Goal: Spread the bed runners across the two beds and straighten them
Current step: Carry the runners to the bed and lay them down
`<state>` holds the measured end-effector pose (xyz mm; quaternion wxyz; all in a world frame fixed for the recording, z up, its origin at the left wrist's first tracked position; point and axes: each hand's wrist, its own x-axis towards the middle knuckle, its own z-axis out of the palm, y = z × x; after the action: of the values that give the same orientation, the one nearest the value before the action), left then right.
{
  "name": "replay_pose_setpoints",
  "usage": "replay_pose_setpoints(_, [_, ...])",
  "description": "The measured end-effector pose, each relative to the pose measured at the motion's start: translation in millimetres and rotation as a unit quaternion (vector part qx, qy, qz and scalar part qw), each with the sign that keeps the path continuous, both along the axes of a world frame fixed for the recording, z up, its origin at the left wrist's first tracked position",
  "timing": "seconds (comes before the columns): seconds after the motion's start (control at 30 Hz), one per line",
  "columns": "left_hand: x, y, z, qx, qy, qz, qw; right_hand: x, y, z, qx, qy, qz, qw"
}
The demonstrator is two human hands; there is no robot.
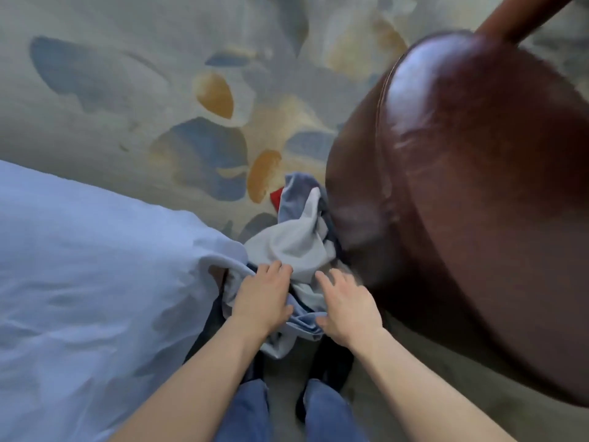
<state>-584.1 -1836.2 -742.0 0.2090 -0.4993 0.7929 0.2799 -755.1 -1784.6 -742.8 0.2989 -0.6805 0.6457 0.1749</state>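
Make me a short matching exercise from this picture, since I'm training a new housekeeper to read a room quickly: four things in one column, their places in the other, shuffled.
Things:
1. white bedding
2. brown leather chair
3. crumpled cloth
4. patterned carpet

Places:
A. right side of the view
B. under both hands, between bed and chair
C. left side of the view
D. the floor beyond, across the top

Pairs: 1-C, 2-A, 3-B, 4-D. The left hand and right hand both rest on the cloth.
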Motion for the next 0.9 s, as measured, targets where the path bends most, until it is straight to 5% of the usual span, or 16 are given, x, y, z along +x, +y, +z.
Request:
replay_pose_setpoints(0.2, [2.0,21.4,-160.7,0.022,-0.069,-0.028,0.997,19.0,11.3,-166.4,0.041,0.02,0.002,0.999])
replay_pose_setpoints(0.4, [-4.7,29.1,-257.6,0.009,-0.112,-0.036,0.993,29.9,9.3,-260.0,0.044,0.061,0.028,0.997])
replay_pose_setpoints(0.67, [-17.2,33.5,-313.1,-0.014,-0.097,-0.046,0.994,35.2,3.2,-301.6,0.011,0.052,0.019,0.998])
replay_pose_setpoints(0.9, [-12.7,38.4,-304.8,0.055,-0.069,-0.05,0.995,33.0,0.6,-288.4,0.042,-0.003,0.013,0.999])
